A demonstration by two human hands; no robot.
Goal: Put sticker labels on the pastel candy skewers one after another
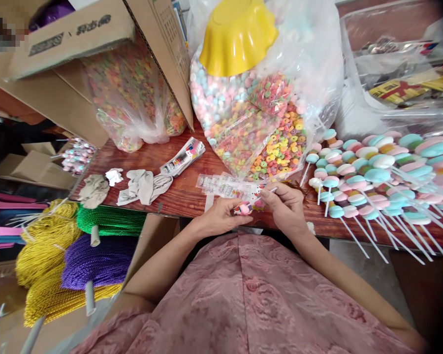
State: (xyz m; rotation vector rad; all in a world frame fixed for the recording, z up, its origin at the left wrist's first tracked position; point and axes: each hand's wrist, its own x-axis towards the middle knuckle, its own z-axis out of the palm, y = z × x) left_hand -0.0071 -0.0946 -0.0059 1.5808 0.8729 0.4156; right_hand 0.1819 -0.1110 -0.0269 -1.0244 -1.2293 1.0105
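Just above the table's front edge, my left hand is closed around a small marshmallow lollipop, pink and white, which seems to be in a printed clear bag. My right hand pinches the lollipop's white stick end between thumb and fingers, to the right of the candy. Behind both hands lies a fanned row of printed clear bags. A thicker stack of the same bags rests further back on the left. To the right of my right hand is a large pile of marshmallow lollipops, their sticks pointing forward.
A big clear sack of marshmallows and ring candies stands behind, topped by a yellow scalloped bowl. Grey gloves lie left on the wooden table. An open carton holds bagged candy. Coloured cord bundles are at lower left.
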